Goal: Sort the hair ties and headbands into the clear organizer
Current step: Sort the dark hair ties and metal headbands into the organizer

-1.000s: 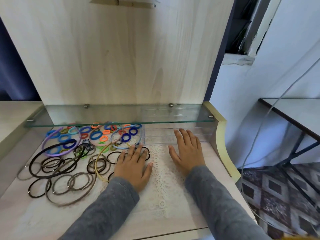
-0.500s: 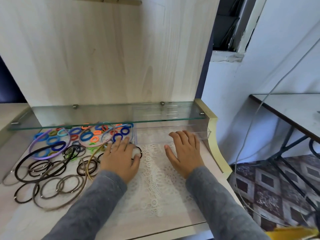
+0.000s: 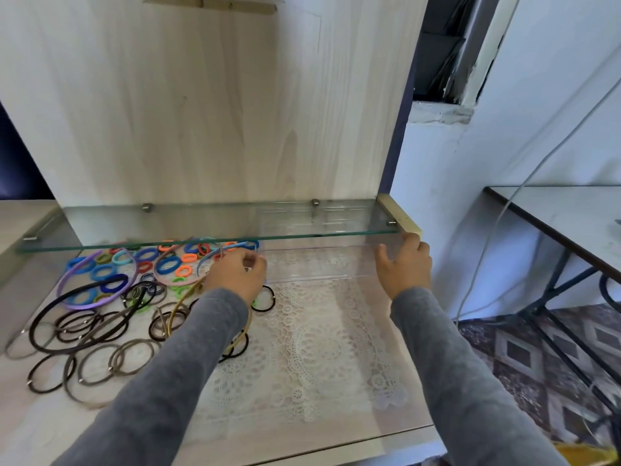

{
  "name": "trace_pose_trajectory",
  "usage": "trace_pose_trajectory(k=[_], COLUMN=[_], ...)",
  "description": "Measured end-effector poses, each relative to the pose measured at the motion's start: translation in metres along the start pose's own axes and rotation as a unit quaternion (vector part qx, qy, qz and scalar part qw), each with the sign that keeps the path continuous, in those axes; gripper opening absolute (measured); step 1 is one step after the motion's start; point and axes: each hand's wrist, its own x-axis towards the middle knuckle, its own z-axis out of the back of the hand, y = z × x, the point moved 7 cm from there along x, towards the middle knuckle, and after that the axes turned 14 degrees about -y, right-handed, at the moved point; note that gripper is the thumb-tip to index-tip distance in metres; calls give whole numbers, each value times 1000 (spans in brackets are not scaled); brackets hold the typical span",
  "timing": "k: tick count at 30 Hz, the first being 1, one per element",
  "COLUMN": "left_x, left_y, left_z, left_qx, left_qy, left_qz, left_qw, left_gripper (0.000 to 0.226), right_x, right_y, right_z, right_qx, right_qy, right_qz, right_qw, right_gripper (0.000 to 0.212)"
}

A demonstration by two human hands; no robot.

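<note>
The clear organizer (image 3: 319,264) sits at the back of the desk, partly under a glass shelf. My left hand (image 3: 237,275) grips its left end with curled fingers. My right hand (image 3: 405,265) holds its right end, thumb in front and fingers round the far corner. Left of the organizer lie several small coloured hair ties (image 3: 168,264). Among them are a purple headband (image 3: 65,289), a pink headband (image 3: 174,282) and a blue one, partly hidden by my left hand. Black and brown elastic ties (image 3: 77,327), a black headband (image 3: 42,317) and a gold headband (image 3: 176,309) lie nearer me.
The glass shelf (image 3: 201,227) overhangs the back of the desk at low height. A white lace mat (image 3: 312,348) covers the desk's right half. The desk's raised side edge (image 3: 400,215) is just beyond my right hand. A side table (image 3: 571,223) and a hanging cable (image 3: 497,223) are at right.
Both hands have lifted off the lace mat and moved back to the organizer's two ends, where they now grip it. The view has shifted closer and slightly left.
</note>
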Motion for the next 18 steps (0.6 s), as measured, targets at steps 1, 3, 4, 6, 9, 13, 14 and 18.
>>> trace_pose_trajectory(k=[1, 3, 4, 6, 9, 13, 14, 18], left_x=[0, -1, -1, -1, -4, -15, -20, -34], left_y=[0, -1, -1, 1, 2, 0, -1, 1], left_z=[-2, -4, -5, -5, -3, 5, 7, 14], left_qx=[-4, -22, -31, -40, -52, -72, -74, -89], left_qy=[3, 3, 3, 7, 17, 11, 9, 9], left_qz=[11, 34, 43, 50, 49, 29, 23, 21], left_qw=[1000, 999, 999, 998, 997, 997, 997, 996], left_gripper=[19, 14, 11, 8, 5, 2, 3, 10], right_x=[0, 1, 1, 0, -1, -6, -9, -19], right_y=[0, 0, 0, 1, -2, -4, -5, -10], right_z=[-2, -5, -6, -5, -2, 9, 13, 24], right_qx=[2, 4, 1, 1, 5, 20, 26, 33], right_qy=[10, 25, 32, 38, 36, 24, 23, 16], right_qz=[-7, -16, -18, -22, -27, -28, -29, -22], right_qw=[1000, 1000, 999, 999, 999, 999, 999, 999], right_gripper=[51, 52, 53, 54, 53, 53, 53, 53])
